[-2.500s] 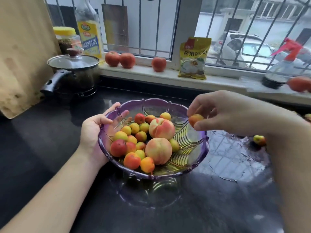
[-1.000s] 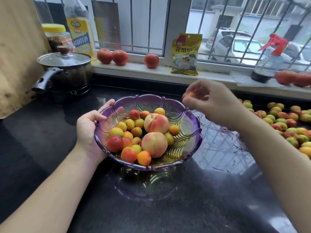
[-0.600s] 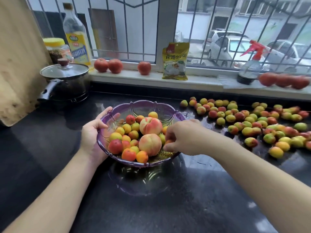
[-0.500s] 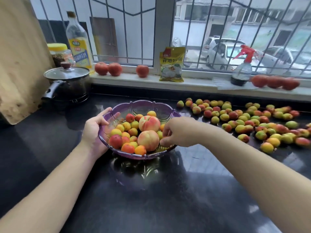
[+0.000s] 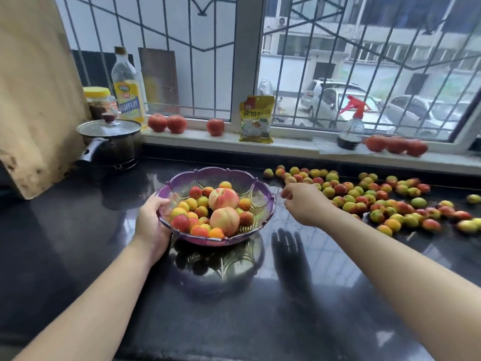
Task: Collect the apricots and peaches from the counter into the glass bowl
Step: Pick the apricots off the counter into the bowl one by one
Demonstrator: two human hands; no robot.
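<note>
A scalloped, purple-tinted glass bowl (image 5: 256, 187) with ribbed, see-through walls stands on a glossy black desk (image 5: 260, 308), which mirrors its underside. Inside lie two large, fuzzy pink-and-cream peaches (image 5: 223, 198) amid a heap of small, round apricots (image 5: 191, 203) in yellow, orange and red. The left hand (image 5: 152, 221) grips the bowl's near-left rim, thumb over the edge and fingers beneath. The right hand (image 5: 303, 203) hovers just beside the bowl's right rim, fingers loosely curled and holding nothing, above its own dark reflection on the polished surface. Beyond it, to the right, dozens of loose apricots (image 5: 377, 201) lie scattered over the wet desk, reaching back toward the wall. At far left a steel saucepan (image 5: 112, 144) with a glass lid sits before a leaning wooden board (image 5: 36, 100). Along the white windowsill (image 5: 294, 148) are a yellow-capped jar (image 5: 100, 101), a clear plastic oil bottle (image 5: 127, 87), red tomatoes (image 5: 166, 123), a yellow packet (image 5: 256, 118) and a red-triggered spray bottle (image 5: 351, 126).
</note>
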